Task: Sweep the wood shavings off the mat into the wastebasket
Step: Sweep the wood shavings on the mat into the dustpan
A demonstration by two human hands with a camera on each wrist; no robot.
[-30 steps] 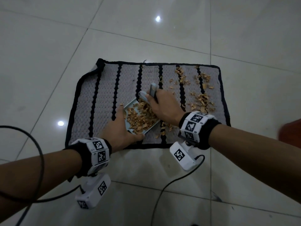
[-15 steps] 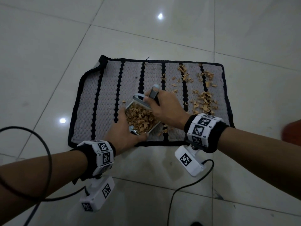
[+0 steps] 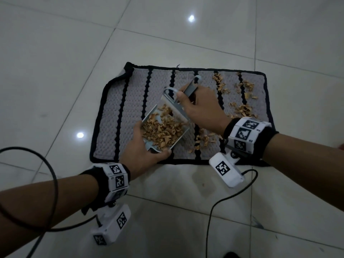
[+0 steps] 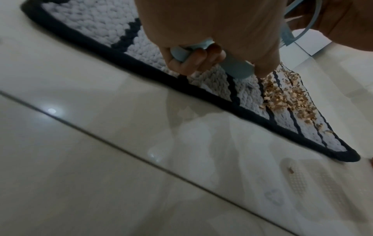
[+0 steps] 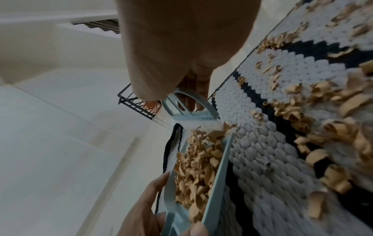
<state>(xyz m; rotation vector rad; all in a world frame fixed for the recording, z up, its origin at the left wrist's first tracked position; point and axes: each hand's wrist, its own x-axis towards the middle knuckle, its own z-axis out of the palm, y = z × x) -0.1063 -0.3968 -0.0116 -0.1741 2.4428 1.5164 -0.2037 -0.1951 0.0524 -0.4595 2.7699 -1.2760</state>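
Observation:
A grey mat [image 3: 130, 108] with black stripes lies on the tiled floor. My left hand [image 3: 143, 155] grips the handle of a pale blue dustpan [image 3: 150, 146] heaped with wood shavings [image 3: 163, 131]. In the left wrist view the fingers [image 4: 197, 60] curl round that handle [image 4: 234, 67]. My right hand [image 3: 201, 107] holds a small brush [image 3: 176, 105] across the pan's far mouth. In the right wrist view the brush [image 5: 193, 110] sits beyond the loaded dustpan [image 5: 220, 172]. Loose shavings [image 3: 242, 110] cover the mat's right part and some lie near its front edge [image 3: 204, 140].
Pale glossy floor tiles [image 3: 74, 53] surround the mat. Black cables [image 3: 214, 211] trail over the floor near both arms. A black wire basket [image 5: 137, 102] stands far off beyond the mat's end in the right wrist view. A reddish object [image 3: 342, 145] touches the right edge.
The dustpan has swung so its mouth points farther away, and it looks tipped up. My right hand has moved the brush to the pan's mouth, pushing shavings deeper in.

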